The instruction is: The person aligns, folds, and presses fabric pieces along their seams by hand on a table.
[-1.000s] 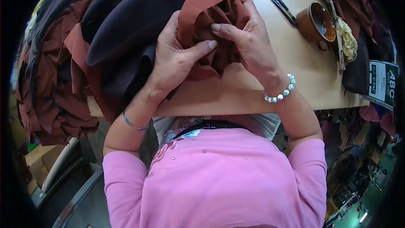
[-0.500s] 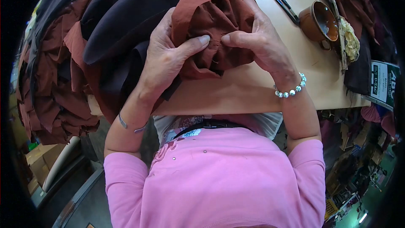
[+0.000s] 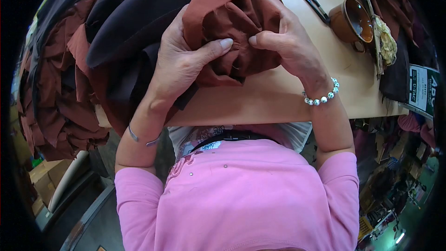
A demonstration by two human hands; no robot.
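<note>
Since the earlier frame: my thumbs have drawn apart, and the folds between them lie more open; the cloth has shifted slightly left in view.

Position: brown cloth [image 3: 223,0], bunched, at upper centre of the frame, held up over the near part of the desk [image 3: 260,104]. Left hand [image 3: 181,58]: fingers gripping the cloth's left side, thumb pressed on the inner folds, other fingers mostly hidden behind. Right hand [image 3: 295,42]: also gripping, thumb on the folds, forefinger stretched along the upper edge.

Risks (my judgement): too hard a pull between the thumbs could strain the puckered spot; a loose thread there might catch and run. The ragged edge could slip from my forefinger if that hold slackens. A wide swing of my right hand could knock the cup [image 3: 340,21] at upper right, or meet the bare blades of the scissors [image 3: 311,2] just beside it.

Writing: the packet [image 3: 423,90] at the right edge reads "ABC" in large letters, with "U-TAC" on its pale panel; smaller print not legible. Stitched lettering on my pink shirt [image 3: 251,186]: cannot make it out.
</note>
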